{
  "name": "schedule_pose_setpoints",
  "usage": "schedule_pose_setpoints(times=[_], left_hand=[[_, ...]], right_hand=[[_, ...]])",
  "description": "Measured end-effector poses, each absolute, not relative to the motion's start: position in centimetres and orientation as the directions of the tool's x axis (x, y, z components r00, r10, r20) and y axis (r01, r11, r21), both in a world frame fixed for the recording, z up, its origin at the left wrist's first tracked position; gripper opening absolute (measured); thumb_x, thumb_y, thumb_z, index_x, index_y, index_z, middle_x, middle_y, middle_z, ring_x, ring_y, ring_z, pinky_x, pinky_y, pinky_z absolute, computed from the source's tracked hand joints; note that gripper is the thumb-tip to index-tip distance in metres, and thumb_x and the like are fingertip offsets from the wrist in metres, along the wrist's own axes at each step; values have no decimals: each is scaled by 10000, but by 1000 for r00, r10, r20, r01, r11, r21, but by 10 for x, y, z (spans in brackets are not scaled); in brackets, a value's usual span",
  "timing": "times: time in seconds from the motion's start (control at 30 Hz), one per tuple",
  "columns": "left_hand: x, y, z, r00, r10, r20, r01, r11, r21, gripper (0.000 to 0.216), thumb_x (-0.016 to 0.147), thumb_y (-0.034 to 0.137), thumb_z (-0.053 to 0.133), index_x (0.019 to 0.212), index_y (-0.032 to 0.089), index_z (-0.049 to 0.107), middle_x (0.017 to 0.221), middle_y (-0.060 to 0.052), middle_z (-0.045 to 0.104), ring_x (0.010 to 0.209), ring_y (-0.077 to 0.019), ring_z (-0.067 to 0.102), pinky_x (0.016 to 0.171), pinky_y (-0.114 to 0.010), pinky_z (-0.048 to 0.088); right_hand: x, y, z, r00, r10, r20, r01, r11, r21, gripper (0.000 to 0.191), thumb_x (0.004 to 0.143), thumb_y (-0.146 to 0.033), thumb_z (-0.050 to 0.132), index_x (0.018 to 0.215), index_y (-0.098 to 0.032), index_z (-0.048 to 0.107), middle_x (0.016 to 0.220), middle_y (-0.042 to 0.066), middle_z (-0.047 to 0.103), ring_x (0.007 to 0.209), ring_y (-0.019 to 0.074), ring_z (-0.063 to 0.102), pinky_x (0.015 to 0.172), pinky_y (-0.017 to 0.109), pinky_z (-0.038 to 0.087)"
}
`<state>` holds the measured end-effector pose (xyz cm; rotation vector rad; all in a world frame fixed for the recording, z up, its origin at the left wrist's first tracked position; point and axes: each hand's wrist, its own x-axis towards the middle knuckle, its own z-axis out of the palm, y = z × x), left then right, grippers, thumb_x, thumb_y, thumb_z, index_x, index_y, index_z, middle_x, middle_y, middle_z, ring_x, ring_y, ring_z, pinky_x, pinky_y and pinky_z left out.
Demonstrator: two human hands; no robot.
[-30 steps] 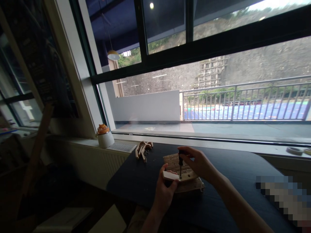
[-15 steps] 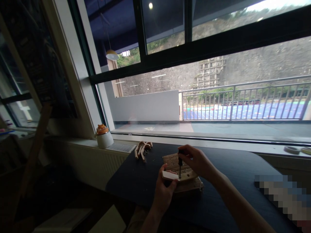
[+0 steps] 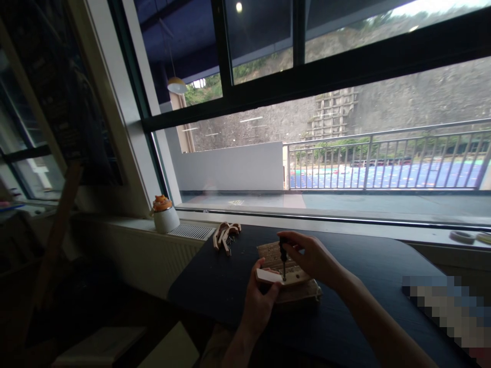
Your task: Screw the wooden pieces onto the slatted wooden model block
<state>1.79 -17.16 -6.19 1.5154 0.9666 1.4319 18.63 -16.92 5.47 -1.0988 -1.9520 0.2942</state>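
My right hand point(image 3: 312, 258) is closed round the dark handle of a small screwdriver point(image 3: 283, 254) that stands upright, its tip on a wooden assembly point(image 3: 295, 281) on the dark table point(image 3: 376, 266). My left hand point(image 3: 258, 301) grips the near left end of that assembly, thumb pressed on a pale flat piece point(image 3: 268, 276). A slatted wooden part lies under and behind the piece.
Curved wooden pieces point(image 3: 225, 234) and some tiny dark screws lie on the table's far left corner. A white jar with an orange lid point(image 3: 164, 215) stands on the windowsill. A roll of tape point(image 3: 461, 236) rests on the sill at right. A big window runs behind.
Almost nothing moved. My right hand's fingers shifted slightly on the screwdriver handle, which stays upright on the same spot; the left hand keeps its grip.
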Motion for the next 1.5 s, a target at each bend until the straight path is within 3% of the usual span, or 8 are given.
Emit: schedule_pose_setpoints(times=[0.23, 0.57, 1.03, 1.33, 1.5], left_hand=[[18, -169, -65, 43, 932, 360, 11, -361, 933, 571, 750, 275, 658, 1261, 181, 421, 1036, -66, 662, 1003, -204, 606, 951, -333, 415], [18, -170, -64, 36, 931, 363, -31, -362, 931, 564, 736, 286, 676, 1247, 190, 456, 1015, -53, 673, 1008, -199, 605, 938, -311, 424], [17, -169, -66, 39, 931, 364, -20, -364, 931, 573, 740, 276, 669, 1259, 187, 444, 1029, -54, 655, 1010, -204, 598, 937, -313, 417], [18, -169, -67, 19, 937, 349, -38, -349, 937, 581, 721, 269, 687, 1251, 164, 472, 1052, -73, 647, 1000, -203, 602, 941, -312, 417], [18, -168, -67, 23, 933, 360, -30, -360, 933, 575, 724, 276, 685, 1247, 164, 473, 1042, -72, 656, 1010, -209, 598, 933, -316, 421]], right_hand=[[185, -164, 57, -214, 787, 579, 629, 564, -534, 231, 803, -324, 579, 998, -202, 607, 812, 32, 693, 671, 162, 628, 623, 285, 493], [178, -169, 60, -332, 738, 588, 601, 646, -472, 321, 840, -258, 499, 1136, -246, 624, 1013, 52, 700, 719, 157, 648, 659, 272, 505], [175, -168, 48, -270, 728, 630, 644, 623, -444, 315, 832, -235, 525, 1143, -227, 577, 961, 48, 699, 717, 153, 647, 642, 266, 498], [173, -174, 55, -331, 724, 605, 600, 657, -457, 317, 868, -235, 470, 1159, -238, 595, 1071, 68, 687, 850, 184, 665, 718, 293, 523], [173, -170, 57, -309, 735, 603, 623, 635, -456, 314, 849, -251, 508, 1142, -233, 617, 1018, 61, 702, 790, 172, 669, 677, 268, 525]])
